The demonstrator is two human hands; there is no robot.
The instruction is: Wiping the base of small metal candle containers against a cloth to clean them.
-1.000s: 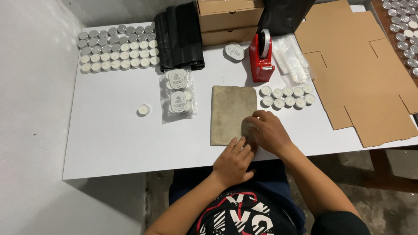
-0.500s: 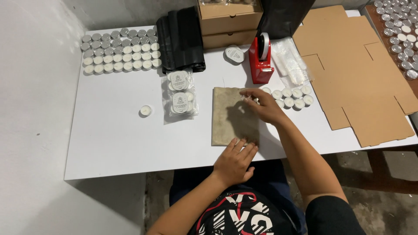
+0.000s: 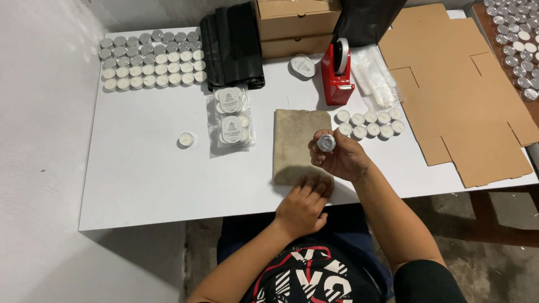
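My right hand (image 3: 339,157) holds a small tealight candle (image 3: 326,142) in a metal cup, its silver bottom turned up, above the right edge of a tan cloth (image 3: 297,140) lying on the white table (image 3: 146,168). My left hand (image 3: 303,205) rests flat with its fingertips on the cloth's near edge. Just right of the cloth stand two short rows of white tealights (image 3: 370,123).
A red tape dispenser (image 3: 338,76) stands behind the cloth. Clear bags of packed tealights (image 3: 231,118) lie left of it, a lone tealight (image 3: 186,139) farther left. Many tealights (image 3: 149,62) fill the far left corner. Flat cardboard (image 3: 466,90), brown boxes (image 3: 295,25) and black bags (image 3: 233,47) sit behind.
My right hand left the cloth's near edge, reached toward the tealight rows, and came back holding one tealight bottom-up over the cloth. My left hand stayed on the cloth.
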